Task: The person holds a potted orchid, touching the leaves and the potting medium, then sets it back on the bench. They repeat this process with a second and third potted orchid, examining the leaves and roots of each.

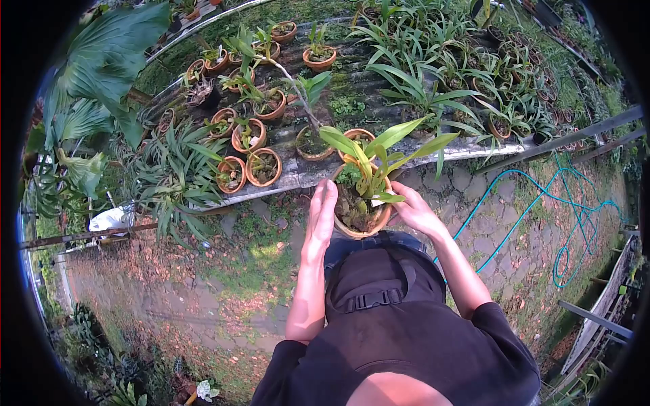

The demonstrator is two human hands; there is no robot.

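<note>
Between my two hands is a terracotta pot (365, 230) with a broad-leaved, orchid-like plant (376, 172) growing in it. My left hand (323, 208) presses flat along the pot's left side, fingers pointing away from me. On the right side, my right hand (413, 208) is wrapped round the rim, with some fingers hidden behind the pot. A small white tag (377, 201) sits among the stems near my right fingers. The pot is close to my body, at the near edge of the plant bench (298, 177). Whether its base rests on anything is hidden.
Several potted plants crowd the bench, including a pot with a bare stem (315, 145) and two pots (264, 167) at its front left. Dense strap-leaved plants (420, 88) fill the right. A teal hose (535, 196) lies on the paving. A metal rail (569, 139) crosses at right.
</note>
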